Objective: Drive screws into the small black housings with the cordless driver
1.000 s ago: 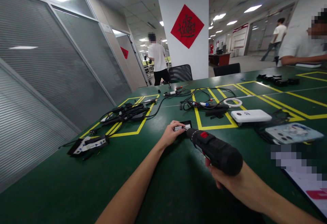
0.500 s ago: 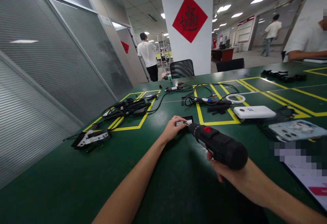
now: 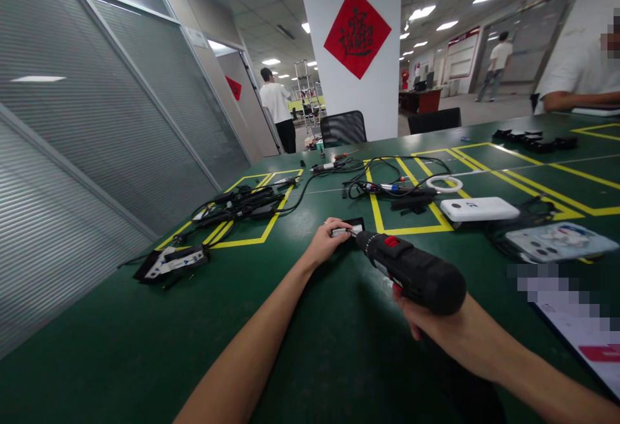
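Note:
My left hand point(image 3: 323, 241) is closed on a small black and white part point(image 3: 347, 228) and presses it against the green table point(image 3: 145, 321). In my right hand point(image 3: 438, 324) I grip a black electric screwdriver point(image 3: 411, 271) with a red switch. Its tip points at the white piece of the part, right beside my left fingers.
A bundle of black cables point(image 3: 242, 206) and a black and white bracket point(image 3: 169, 261) lie to the left. A white box point(image 3: 477, 208), a white ring point(image 3: 444, 184), more wires and a phone case point(image 3: 557, 242) lie right. A seated person's arm point(image 3: 576, 98) rests far right. Other people stand beyond.
The view has shifted slightly upward. Both hands keep their hold, and the screwdriver tip stays at the part. The people in the background have walked farther away.

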The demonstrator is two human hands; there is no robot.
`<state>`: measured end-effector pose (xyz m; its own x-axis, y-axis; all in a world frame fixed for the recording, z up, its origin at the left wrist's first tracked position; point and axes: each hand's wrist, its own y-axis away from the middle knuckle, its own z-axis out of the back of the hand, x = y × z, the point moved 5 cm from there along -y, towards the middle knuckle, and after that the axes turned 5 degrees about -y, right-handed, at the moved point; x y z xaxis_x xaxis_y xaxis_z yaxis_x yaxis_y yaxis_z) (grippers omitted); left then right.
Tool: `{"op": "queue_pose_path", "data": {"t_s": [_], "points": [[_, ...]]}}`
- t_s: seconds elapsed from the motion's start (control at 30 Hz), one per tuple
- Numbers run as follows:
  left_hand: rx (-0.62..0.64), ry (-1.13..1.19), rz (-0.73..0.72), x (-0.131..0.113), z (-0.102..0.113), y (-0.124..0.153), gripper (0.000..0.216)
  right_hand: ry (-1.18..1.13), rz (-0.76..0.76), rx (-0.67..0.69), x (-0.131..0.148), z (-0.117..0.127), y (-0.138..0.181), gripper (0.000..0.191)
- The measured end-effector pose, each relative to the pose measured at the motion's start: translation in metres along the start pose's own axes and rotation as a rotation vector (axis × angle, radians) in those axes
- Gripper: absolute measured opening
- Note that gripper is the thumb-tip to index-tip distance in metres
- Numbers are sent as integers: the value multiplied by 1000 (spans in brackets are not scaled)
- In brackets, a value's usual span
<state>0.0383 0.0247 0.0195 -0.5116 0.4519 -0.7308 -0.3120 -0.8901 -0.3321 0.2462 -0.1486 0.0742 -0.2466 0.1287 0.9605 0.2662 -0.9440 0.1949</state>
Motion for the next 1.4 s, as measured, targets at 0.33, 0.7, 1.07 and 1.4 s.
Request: {"op": "queue_pose_path", "data": {"t_s": [0.33,0.7,1.07,1.4], "points": [[15,-16,8,1,0,0,24,13,-17,8,-1,-1,-3,22],[23,-3,14,2,1,0,24,73,-46,15,-6,1,-4,21],[27,-4,29,1,0,0,24,83,-34,-2,-3,1,-5,19],[35,25,18,2,0,1,24,37,-51,5,-6,3,-5,21]]}}
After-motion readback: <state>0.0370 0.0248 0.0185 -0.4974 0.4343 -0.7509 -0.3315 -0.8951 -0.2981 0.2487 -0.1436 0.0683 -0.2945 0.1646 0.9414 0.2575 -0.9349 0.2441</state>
